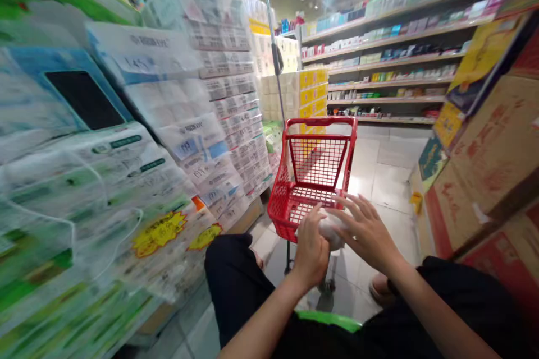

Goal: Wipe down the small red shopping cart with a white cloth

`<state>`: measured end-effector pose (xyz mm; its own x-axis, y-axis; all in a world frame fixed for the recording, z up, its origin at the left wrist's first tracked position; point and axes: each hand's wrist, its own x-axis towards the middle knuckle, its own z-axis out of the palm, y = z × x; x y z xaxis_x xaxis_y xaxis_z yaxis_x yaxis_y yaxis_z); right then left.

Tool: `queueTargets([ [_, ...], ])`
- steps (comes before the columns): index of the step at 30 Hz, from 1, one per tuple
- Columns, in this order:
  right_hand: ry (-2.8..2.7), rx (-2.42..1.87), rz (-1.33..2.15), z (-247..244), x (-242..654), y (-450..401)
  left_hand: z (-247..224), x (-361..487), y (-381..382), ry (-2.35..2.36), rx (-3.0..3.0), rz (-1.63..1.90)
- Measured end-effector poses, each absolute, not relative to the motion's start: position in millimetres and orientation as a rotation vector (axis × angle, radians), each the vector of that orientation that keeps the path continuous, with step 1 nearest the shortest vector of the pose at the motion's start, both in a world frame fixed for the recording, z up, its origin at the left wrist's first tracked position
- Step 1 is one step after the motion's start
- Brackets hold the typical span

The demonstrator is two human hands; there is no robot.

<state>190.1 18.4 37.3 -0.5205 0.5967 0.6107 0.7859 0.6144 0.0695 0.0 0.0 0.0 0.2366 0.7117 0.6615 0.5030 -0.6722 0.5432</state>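
My left hand (310, 248) is closed with curled fingers at the near side of a small white, soft-looking bundle (332, 229); its exact kind is blurred. On the bundle's other side, my right hand (367, 229) has its fingers stretched out and spread, lying over or against it; I cannot tell how firmly they touch. Just beyond both hands stands a red plastic shopping cart (318, 174) with a grid basket. Nothing shows inside the visible part of the basket, and the hands hide its near edge.
Stacked white tissue packs (236, 95) line the left, with a dark-screened phone (86, 100) and a white cable (95, 174) on nearer packs. Cardboard cartons (497, 146) rise on the right. Stocked shelves (379, 61) stand behind. A green seat edge (328, 320) shows between my legs.
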Motion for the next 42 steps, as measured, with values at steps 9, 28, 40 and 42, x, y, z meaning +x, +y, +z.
queueTargets([
  [9,-2.422,-1.073,-0.441,3,133,36,1,-54,49,1.477,2.375,1.11],
  [28,-2.484,-0.658,-0.309,3,178,55,-15,-77,56,1.565,2.535,1.057],
  [40,-2.551,-0.794,-0.282,28,262,175,-17,-111,20,1.469,2.481,1.255],
  [42,-2.539,-0.862,-0.327,34,274,192,-18,-112,16,1.503,2.497,1.255],
])
